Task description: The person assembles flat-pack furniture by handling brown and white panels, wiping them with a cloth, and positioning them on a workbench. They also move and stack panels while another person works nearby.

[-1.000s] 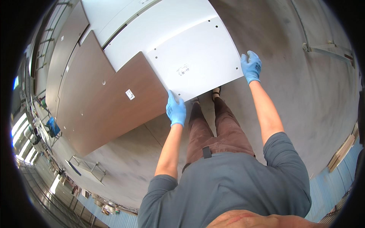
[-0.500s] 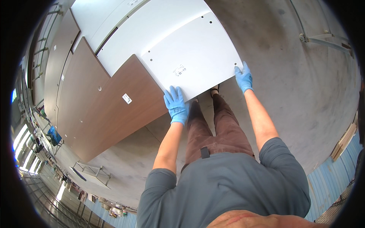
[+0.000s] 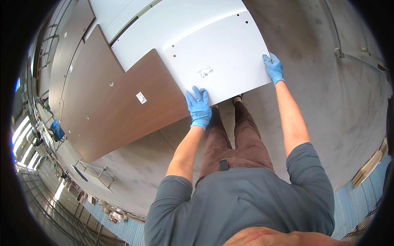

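Observation:
A white panel (image 3: 221,53) with rounded outline, a few dark holes near its corners and a small printed label lies on top of a larger white sheet (image 3: 143,41). My left hand (image 3: 199,107), in a blue glove, rests at the panel's near left corner, its fingers spread over the surface. At the near right corner my right hand (image 3: 275,69), gloved too, grips the panel's edge, fingertips on top. Beside the left hand lies a brown wood-look panel (image 3: 152,86) with a white sticker.
More brown panels (image 3: 92,53) overlap at the left. A metal frame (image 3: 94,174) stands on the concrete floor (image 3: 316,110) at lower left; another metal frame (image 3: 359,57) is at upper right. Wooden boards (image 3: 369,166) lie by the blue wall at right.
The panels and both hands have shifted right and slightly up in view, as has the surrounding floor. The right hand now covers the corner hole. Both hands stay at the white panel's corners.

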